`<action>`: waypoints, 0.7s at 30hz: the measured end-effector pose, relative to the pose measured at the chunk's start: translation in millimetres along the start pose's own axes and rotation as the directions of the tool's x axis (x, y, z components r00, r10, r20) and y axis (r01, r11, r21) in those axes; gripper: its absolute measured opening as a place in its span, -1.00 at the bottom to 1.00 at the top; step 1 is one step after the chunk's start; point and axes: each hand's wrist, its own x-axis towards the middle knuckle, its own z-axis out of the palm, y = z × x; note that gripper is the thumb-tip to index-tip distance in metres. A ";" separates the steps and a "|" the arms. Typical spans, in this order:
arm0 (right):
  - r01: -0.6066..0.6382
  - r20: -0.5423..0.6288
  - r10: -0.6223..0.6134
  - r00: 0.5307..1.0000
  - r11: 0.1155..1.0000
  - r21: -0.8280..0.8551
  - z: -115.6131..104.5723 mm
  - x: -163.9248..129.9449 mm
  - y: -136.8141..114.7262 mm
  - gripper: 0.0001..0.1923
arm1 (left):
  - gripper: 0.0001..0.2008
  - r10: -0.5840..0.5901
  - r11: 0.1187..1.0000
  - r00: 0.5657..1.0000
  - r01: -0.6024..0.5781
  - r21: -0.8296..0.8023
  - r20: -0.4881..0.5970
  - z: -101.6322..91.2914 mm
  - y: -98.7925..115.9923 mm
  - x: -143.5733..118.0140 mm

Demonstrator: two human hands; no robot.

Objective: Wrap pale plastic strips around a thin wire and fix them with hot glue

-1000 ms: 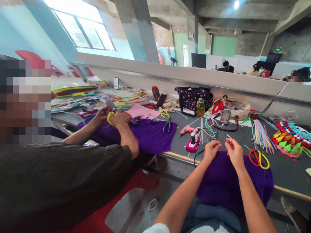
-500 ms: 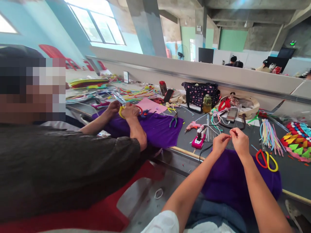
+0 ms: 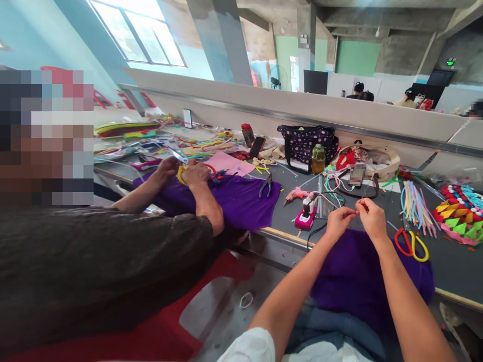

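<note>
My left hand [image 3: 340,221] and my right hand [image 3: 371,217] meet at the fingertips above the table's front edge, both pinched closed. Whatever they hold between them is too small to make out. Beneath my wrists a purple cloth [image 3: 347,271] hangs over the edge and across my lap. Scissors [image 3: 412,245] with one red and one yellow handle rest on the cloth to the right of my right hand. Behind them lies a bundle of pastel pipe cleaners [image 3: 415,206]. Left of my left hand is a pink power strip [image 3: 305,218] with a white plug in it.
A pink glue gun [image 3: 297,194] and pliers [image 3: 265,186] lie further left. A dotted bag [image 3: 307,146], a jar [image 3: 318,159] and a beige bag [image 3: 390,160] stand at the back. At left, a co-worker's hands [image 3: 196,176] hold scissors. Colourful craftwork [image 3: 460,213] sits at right.
The whole view has shifted slightly, so things sit a little further left. My hands stay pinched together in nearly the same place. The co-worker still holds scissors.
</note>
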 end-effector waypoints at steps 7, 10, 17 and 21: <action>-0.019 0.082 0.016 0.996 0.999 0.034 -2.6 -12.2 0.7 -0.85 | -0.85 -0.021 0.998 0.997 0.026 -0.062 0.079 -2.7 3.5 -16.9; -0.010 0.095 0.005 0.995 0.999 0.045 0.5 -16.1 3.3 -0.84 | -0.87 -0.020 0.995 0.995 0.029 -0.095 0.093 -3.4 6.4 -21.7; -0.011 0.086 -0.002 0.996 0.988 0.152 -21.0 -12.7 -22.6 -0.79 | -0.83 -0.029 0.964 0.992 0.059 -0.258 0.120 -13.0 39.2 -24.9; -0.152 0.057 0.143 0.988 0.851 0.503 -40.3 -12.6 -41.4 -0.63 | -0.69 -0.116 0.847 0.951 0.246 -0.472 0.288 -29.3 63.3 -49.0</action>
